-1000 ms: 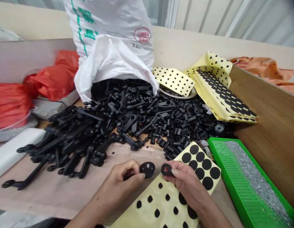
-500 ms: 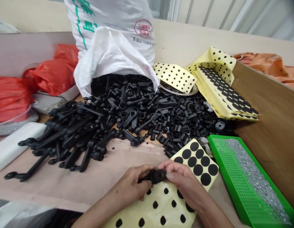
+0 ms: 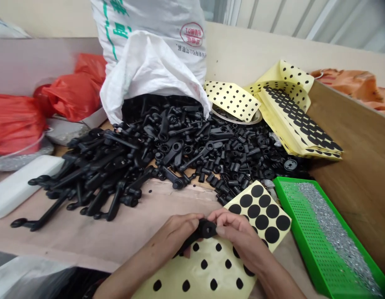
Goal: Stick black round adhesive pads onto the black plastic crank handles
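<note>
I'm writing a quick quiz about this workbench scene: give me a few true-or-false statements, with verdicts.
1. The left hand and right hand both hold one black plastic handle. True.
2. The green tray holds black handles. False: it holds small silvery bits.
3. The white sack is tied shut. False: its mouth is open, with black plastic parts piled before it.
4. Round black stickers sit on a yellow sheet beside the right hand. True.

Bright, even light, faint soft shadows, slight blur on the black plastic handle (image 3: 205, 229), and wide-angle bending toward the frame's edges.
</note>
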The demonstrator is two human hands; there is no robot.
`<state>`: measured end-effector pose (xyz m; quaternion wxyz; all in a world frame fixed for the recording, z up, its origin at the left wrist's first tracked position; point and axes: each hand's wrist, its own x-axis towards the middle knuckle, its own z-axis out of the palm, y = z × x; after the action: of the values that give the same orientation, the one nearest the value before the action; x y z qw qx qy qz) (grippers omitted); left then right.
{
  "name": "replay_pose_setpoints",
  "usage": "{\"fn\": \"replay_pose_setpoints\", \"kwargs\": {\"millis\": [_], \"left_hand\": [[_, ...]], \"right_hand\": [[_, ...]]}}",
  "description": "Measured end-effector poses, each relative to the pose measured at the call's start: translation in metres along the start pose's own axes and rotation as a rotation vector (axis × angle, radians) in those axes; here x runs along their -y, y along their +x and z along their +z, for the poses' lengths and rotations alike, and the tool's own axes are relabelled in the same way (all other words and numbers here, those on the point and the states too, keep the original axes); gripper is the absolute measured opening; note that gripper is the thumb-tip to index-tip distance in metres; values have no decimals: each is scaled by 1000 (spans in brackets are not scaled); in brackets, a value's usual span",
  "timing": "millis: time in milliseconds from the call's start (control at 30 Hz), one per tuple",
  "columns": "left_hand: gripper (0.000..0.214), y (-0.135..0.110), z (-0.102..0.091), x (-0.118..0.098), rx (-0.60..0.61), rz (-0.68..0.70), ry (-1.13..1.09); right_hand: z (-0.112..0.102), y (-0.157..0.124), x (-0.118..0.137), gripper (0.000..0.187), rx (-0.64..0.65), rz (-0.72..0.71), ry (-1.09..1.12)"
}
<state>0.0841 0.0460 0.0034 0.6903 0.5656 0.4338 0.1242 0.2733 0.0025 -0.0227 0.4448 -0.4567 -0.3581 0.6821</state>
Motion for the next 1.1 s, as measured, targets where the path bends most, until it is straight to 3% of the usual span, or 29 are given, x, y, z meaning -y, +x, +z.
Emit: {"fn": "replay_pose_setpoints", "kwargs": {"millis": [433, 1100], "left_hand": [[39, -2, 0, -3, 12, -1, 17], [38, -2, 2, 0, 34, 58, 39]], "right_hand": [[-3, -1, 0, 13, 27, 27, 51], [-1, 0, -4, 17, 15, -13, -77]]}}
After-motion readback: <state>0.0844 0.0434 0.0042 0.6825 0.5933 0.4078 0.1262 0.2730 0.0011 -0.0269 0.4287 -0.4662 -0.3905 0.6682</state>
